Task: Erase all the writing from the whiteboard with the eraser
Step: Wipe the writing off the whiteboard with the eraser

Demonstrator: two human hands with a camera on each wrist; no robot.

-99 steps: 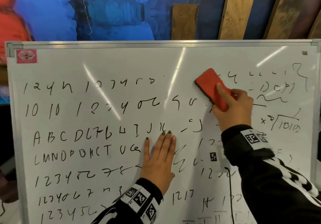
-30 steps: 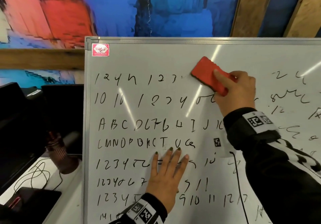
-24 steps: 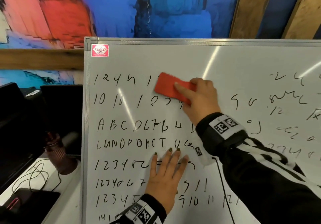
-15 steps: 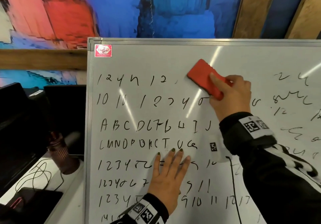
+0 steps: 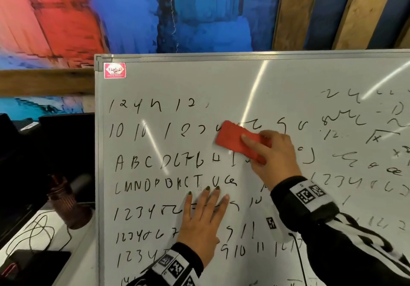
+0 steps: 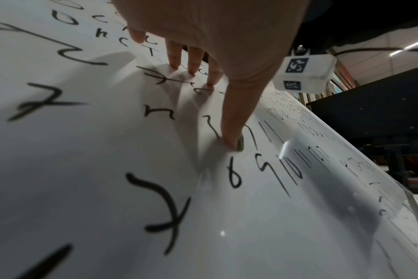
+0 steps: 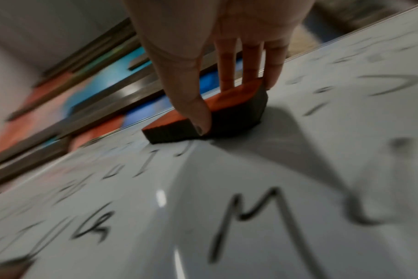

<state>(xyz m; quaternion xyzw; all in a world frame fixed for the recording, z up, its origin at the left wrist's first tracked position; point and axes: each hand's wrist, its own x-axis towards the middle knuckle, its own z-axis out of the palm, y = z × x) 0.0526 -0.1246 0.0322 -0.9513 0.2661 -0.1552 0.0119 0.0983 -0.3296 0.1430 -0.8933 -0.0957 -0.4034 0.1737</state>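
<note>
A whiteboard (image 5: pixel 221 85) covered in black handwritten digits and letters fills most of the head view. My right hand (image 5: pixel 273 154) grips a red eraser (image 5: pixel 233 137) with a dark felt base and presses it onto the second row of writing. In the right wrist view the thumb and fingers clamp the eraser (image 7: pixel 227 105) from both sides. My left hand (image 5: pixel 204 221) lies flat on the board lower down, fingers straight and spread. The left wrist view shows its fingertips (image 6: pixel 232 139) touching the whiteboard (image 6: pixel 108 169). The strip above the eraser is wiped clean.
Left of the board stand dark monitors (image 5: pixel 44 152), a copper-coloured bottle (image 5: pixel 66 203) and loose cables (image 5: pixel 33 232) on a white desk. A painted blue and red wall (image 5: pixel 111 14) with wooden planks (image 5: pixel 292 19) rises behind. A thin black cable (image 5: pixel 299 261) hangs from my right wrist.
The eraser has swept left and right across the top row, clearing it, and has now dropped to the second row. My left hand stays flat in the same spot.
</note>
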